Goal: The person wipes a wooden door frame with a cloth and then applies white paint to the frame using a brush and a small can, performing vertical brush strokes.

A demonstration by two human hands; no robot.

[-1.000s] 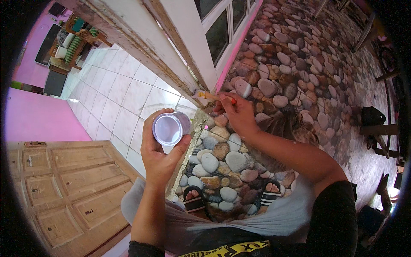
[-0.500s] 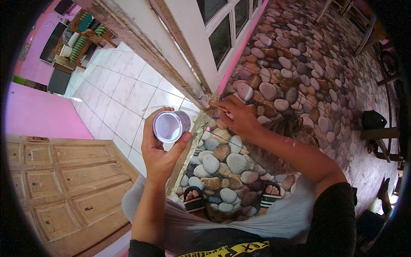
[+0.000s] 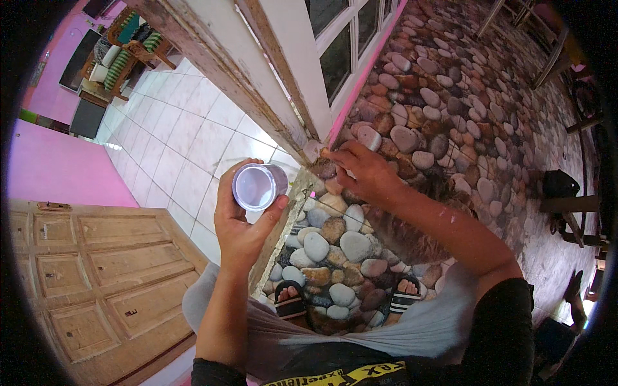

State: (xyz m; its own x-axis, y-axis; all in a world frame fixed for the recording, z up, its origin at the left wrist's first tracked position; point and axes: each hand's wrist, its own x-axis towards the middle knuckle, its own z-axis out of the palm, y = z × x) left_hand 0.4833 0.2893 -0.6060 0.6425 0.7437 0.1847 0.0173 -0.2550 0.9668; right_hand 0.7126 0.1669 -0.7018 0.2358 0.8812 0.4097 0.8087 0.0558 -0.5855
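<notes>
Right hand [image 3: 365, 172] pinches brush [image 3: 325, 152] at foot of door frame [image 3: 226, 67]; left hand [image 3: 248, 226] grips cup [image 3: 259, 188] left of that foot.

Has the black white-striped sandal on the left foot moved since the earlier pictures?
No: the sandal keeps its place against the grey-and-brown pebble-patterned floor.

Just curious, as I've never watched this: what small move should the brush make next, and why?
Probably a short stroke up the post: the right hand holds the brush at the post's foot, the edge above looks patchy brown, and the left hand holds the cup off to one side.
</notes>
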